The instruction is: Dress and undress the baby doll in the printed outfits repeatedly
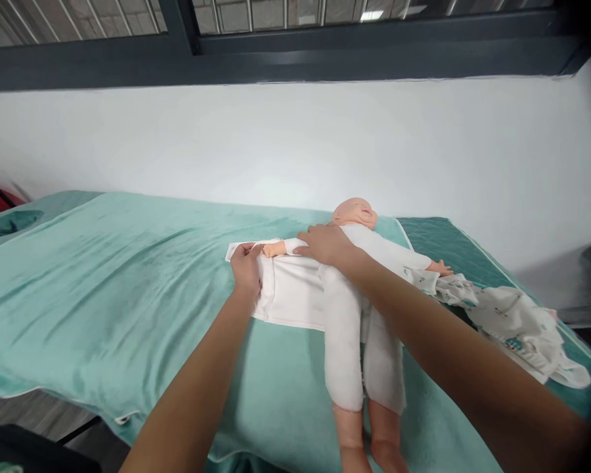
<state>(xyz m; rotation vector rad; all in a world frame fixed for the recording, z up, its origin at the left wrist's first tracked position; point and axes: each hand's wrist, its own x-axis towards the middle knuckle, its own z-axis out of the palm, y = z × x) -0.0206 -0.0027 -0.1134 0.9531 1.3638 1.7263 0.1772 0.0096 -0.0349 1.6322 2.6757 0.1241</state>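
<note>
A baby doll in a white suit lies on its back, its head toward the wall and its bare lower legs toward me. Under its body, a white cloth is spread out to the left. My left hand is closed on that cloth's left edge, beside the doll's small hand. Thumb and fingers of my right hand lie around the doll's white-sleeved arm, near its shoulder. The doll's other arm stretches out to the right, partly behind my forearm.
A green sheet covers the bed, with a darker green pad at right. Crumpled printed baby clothes lie near the right edge. Behind stands a white wall below a dark window frame. A black object is at lower left.
</note>
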